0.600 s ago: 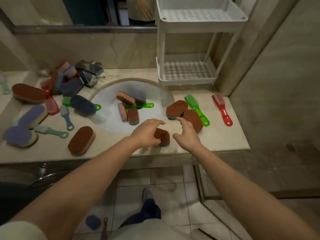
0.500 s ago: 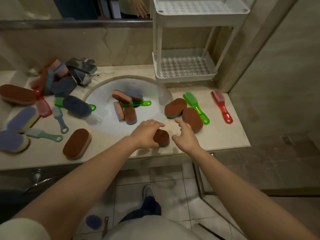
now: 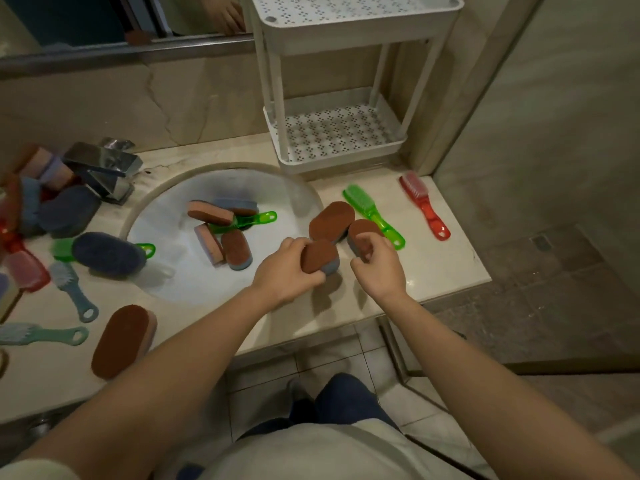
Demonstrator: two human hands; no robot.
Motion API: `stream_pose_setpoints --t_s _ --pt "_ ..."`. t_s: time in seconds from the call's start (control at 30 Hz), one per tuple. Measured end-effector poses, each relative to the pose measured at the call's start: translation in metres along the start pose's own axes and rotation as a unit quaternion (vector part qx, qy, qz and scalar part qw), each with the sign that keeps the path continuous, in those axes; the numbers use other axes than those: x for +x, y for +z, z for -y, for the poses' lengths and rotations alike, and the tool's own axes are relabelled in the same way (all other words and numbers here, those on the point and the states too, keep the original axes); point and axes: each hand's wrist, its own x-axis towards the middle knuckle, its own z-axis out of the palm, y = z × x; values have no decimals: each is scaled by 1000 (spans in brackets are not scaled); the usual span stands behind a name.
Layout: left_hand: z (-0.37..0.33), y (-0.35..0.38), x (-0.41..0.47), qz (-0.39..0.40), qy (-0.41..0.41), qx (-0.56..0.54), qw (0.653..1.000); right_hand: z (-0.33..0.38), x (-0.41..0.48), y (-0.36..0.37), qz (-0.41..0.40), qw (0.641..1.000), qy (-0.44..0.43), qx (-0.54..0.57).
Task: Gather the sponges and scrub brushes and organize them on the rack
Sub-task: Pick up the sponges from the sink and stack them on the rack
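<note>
Hands: left hand gripping a brown-topped sponge with a blue underside, lifted just above the table's front edge; right hand loosely curled and holding nothing, just right of that sponge, fingertips over another brown sponge.
Sponges right of basin: two more brown ovals lying flat, the larger one touching the smaller; coarse scouring tops, soft foam bases.
Basin: round white sink holding four sponges in a loose pile and one clear green brush handle.
Brushes at right: two, translucent plastic with bristled heads; green brush beside the sponges, red brush well apart near the wall.
Left of basin: dark blue sponge over a green brush; brown sponge near the front edge; two pale teal brushes; red-pink brush; heap of sponges behind the chrome faucet, number unclear.
Rack: white perforated two-tier plastic rack standing at the table's back right corner; both shelves bare.
Room: pale stone table open between red brush and front edge; left side crowded.
</note>
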Motion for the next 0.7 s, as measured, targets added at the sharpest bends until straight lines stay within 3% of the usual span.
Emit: stream_pose_setpoints --t_s 0.13,0.27,0.6,0.7 --pt "-17 -2 17 -47 -52 -76 995 -4 10 -9 -13 999 16 -46" --pt "-24 1 31 -63 -61 -127 988 -11 21 -10 26 993 23 -112" --pt "-30 -2 55 -50 -81 -102 990 -24 42 -1 91 971 31 -218" --pt "-32 -6 59 -58 -82 -113 988 -18 42 -6 62 976 32 -207"
